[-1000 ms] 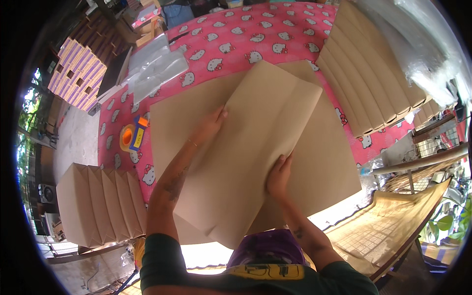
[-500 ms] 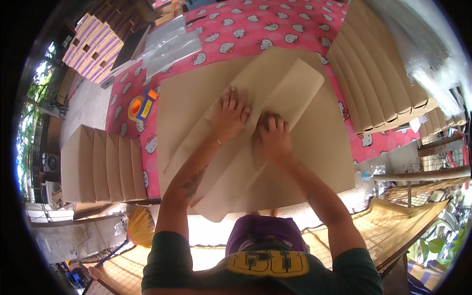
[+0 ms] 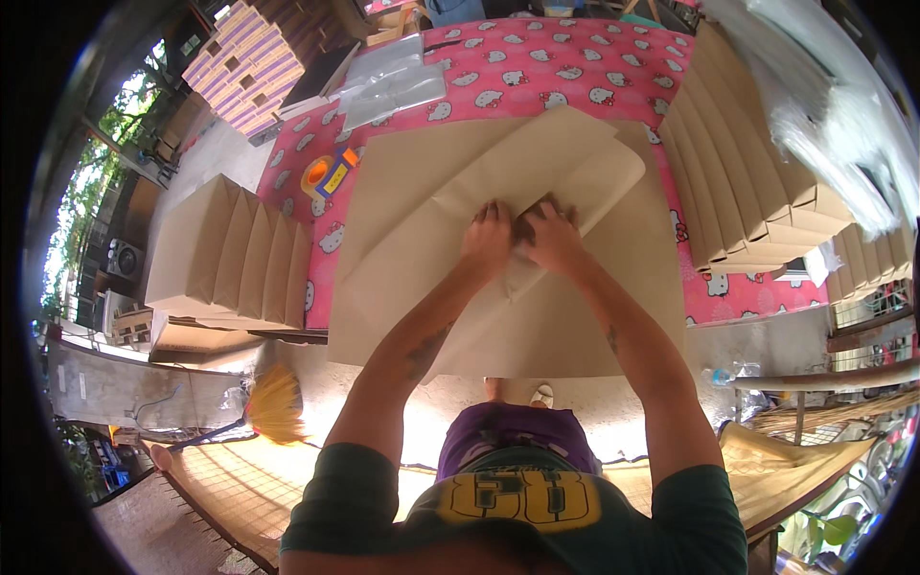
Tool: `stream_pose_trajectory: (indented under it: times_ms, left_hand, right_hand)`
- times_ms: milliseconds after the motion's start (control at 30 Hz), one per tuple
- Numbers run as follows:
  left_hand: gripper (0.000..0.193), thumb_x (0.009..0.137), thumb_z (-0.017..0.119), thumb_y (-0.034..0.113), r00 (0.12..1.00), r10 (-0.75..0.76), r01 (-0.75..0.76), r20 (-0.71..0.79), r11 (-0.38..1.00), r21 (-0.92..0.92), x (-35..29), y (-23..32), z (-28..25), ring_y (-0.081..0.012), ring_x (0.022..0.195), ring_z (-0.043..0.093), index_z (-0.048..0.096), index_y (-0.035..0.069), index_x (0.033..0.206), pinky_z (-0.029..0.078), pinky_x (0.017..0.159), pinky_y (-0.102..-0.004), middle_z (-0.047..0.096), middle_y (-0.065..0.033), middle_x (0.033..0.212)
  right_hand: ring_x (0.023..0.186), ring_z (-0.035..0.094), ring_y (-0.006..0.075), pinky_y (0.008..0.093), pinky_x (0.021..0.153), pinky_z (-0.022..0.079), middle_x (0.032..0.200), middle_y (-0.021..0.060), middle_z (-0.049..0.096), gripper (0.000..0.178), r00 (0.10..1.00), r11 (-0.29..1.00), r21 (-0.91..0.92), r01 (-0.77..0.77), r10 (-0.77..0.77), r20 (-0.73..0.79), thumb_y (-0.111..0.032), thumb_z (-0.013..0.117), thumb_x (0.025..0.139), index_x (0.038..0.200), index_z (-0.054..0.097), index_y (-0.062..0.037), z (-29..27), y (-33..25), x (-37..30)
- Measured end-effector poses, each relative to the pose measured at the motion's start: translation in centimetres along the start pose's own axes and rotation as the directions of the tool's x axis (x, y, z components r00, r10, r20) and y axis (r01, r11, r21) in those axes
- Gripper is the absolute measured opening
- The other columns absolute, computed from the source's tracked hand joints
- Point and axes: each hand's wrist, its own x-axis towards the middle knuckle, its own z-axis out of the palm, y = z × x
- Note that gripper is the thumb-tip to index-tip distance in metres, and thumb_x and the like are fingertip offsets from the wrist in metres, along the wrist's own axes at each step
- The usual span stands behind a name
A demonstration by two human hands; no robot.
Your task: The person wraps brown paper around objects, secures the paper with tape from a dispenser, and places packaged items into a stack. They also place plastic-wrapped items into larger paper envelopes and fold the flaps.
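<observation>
A large sheet of brown kraft paper (image 3: 559,158), folded over on itself at a slant, lies on further flat brown paper (image 3: 644,326) at the table's near side. Both my hands are close together at the middle of the fold. My left hand (image 3: 490,237) has its fingers curled down onto the folded layer. Just right of it, my right hand (image 3: 553,236) grips the folded edge, fingertips tucked partly out of sight. A small dark gap shows in the paper between the hands.
An orange tape roll in a blue dispenser (image 3: 329,174) sits on the pink patterned tablecloth (image 3: 517,75). Folded brown paper bags stand in rows at left (image 3: 230,254) and right (image 3: 738,163). Clear plastic sheets (image 3: 395,81) lie at the back. A yellow broom (image 3: 275,407) is lower left.
My left hand has moved right and down the fold, beside my right hand. Paper that hung past the near edge has been pulled up onto the table. The whole view has shifted.
</observation>
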Motion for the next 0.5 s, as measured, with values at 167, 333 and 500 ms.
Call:
stream_pose_trajectory:
  times_ms: [167, 333, 500]
  left_hand:
    - [0.029, 0.089, 0.065, 0.024, 0.959, -0.267, 0.280, 0.099, 0.949, -0.145, 2.2, 1.6, -3.9, -0.0411, 0.087, 0.068, 0.066, 0.001, 0.106, 0.055, 0.076, -0.0487, 0.068, -0.0277, 0.093]
    - [0.028, 0.095, 0.058, 0.028, 0.951, -0.277, 0.249, -0.134, 0.949, -0.195, 3.7, 1.2, -5.0, -0.0437, 0.064, 0.066, 0.067, 0.002, 0.090, 0.054, 0.063, -0.0519, 0.064, -0.0247, 0.066]
    - [0.029, 0.098, 0.054, 0.024, 0.981, -0.182, 0.171, -0.071, 0.976, -0.135, 2.9, 2.1, -4.8, -0.0408, 0.060, 0.066, 0.064, 0.003, 0.081, 0.055, 0.058, -0.0480, 0.062, -0.0226, 0.058]
  right_hand:
    - [0.149, 0.004, 0.0472, 0.0775, 0.108, -0.001, 0.161, 0.0208, 0.012, 0.081, 0.996, 0.995, -0.100, -0.030, 0.037, 0.076, -0.072, 0.058, 0.080, 0.147, 0.043, -0.0299, -0.3, -1.1, -1.3]
    - [0.149, 0.000, 0.0478, 0.0780, 0.107, -0.003, 0.163, 0.0209, 0.008, 0.085, 0.999, 0.998, -0.050, -0.034, 0.034, 0.007, -0.079, 0.055, 0.077, 0.149, 0.039, -0.0384, -0.2, -0.8, -1.1]
    - [0.148, 0.007, 0.0485, 0.0809, 0.105, 0.004, 0.159, 0.0201, 0.016, 0.084, 0.995, 0.999, -0.049, 0.003, -0.008, -0.104, -0.075, 0.062, 0.074, 0.147, 0.043, -0.0364, 1.1, -0.2, -1.4]
